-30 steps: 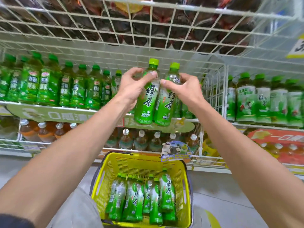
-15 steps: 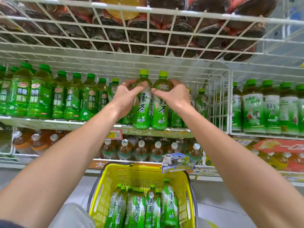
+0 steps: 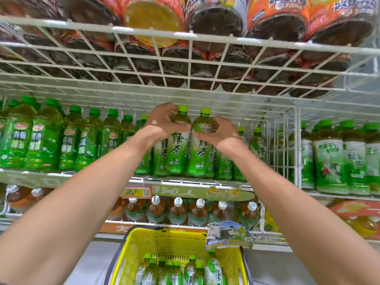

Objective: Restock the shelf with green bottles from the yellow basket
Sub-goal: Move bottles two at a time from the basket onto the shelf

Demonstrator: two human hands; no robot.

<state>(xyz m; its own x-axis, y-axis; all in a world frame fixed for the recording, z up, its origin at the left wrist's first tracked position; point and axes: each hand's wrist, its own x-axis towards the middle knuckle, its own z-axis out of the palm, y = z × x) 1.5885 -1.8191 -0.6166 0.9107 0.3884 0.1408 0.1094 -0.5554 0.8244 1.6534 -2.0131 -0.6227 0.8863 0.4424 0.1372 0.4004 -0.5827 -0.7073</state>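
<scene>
Both hands grip a bottle each by the shoulder, fingers wrapped round just under the caps: the left hand holds the left bottle, the right hand holds the right bottle. Thumbs nearly meet between the two necks. Each bottle stands upright, touching its neighbour, with its base at the front edge of the wire shelf; whether the bases rest fully on the wire I cannot tell.

Nearest the camera, below the forearms, sits the yellow basket, with more green bottles lying in it, caps pointing away from the viewer. A printed tag hangs at the basket's far right corner.

Beyond the basket, a lower shelf carries a row of brown tea bottles with white caps. A yellow price label is clipped to the shelf edge above them, left of the held pair.

On the same level as the hands, green plum tea bottles fill the left side, and matching green tea bottles stand behind and to the right of the held two. A wire divider separates these from white-labelled bottles on the far right.

Overhead, a wire rack bears dark bottles seen from underneath
</scene>
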